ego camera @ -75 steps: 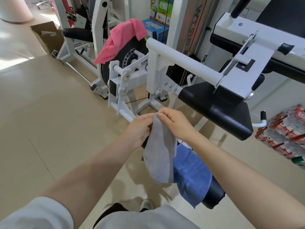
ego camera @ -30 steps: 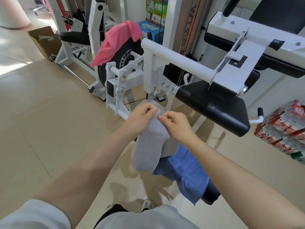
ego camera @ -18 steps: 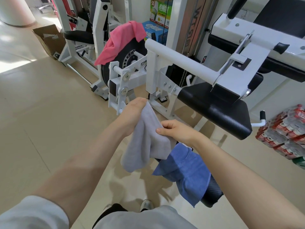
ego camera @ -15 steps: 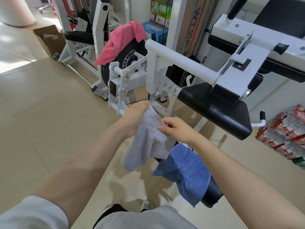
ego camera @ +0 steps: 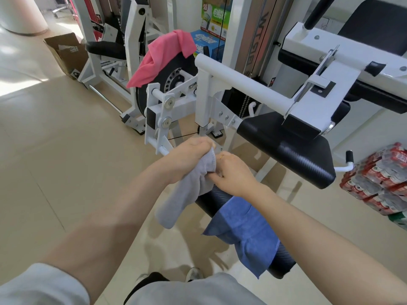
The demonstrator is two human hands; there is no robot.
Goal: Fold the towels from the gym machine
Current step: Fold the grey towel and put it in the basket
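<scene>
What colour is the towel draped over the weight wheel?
Pink, plain with no pattern; the head view shows it, on the black wheel.

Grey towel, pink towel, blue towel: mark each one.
grey towel point(ego camera: 176, 203), head view, on its hanging lower half.
pink towel point(ego camera: 163, 56), head view, on the middle fold over the black wheel.
blue towel point(ego camera: 246, 234), head view, on its draped centre.

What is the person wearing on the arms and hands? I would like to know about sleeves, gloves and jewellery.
Both forearms are bare, and neither the left hand nor the right hand wears a glove. A short pale grey fabric sleeve covers the left upper arm at the bottom edge of the picture. A thin gold-coloured ring sits on one finger of the right hand. No watch or bracelet is visible.
</scene>
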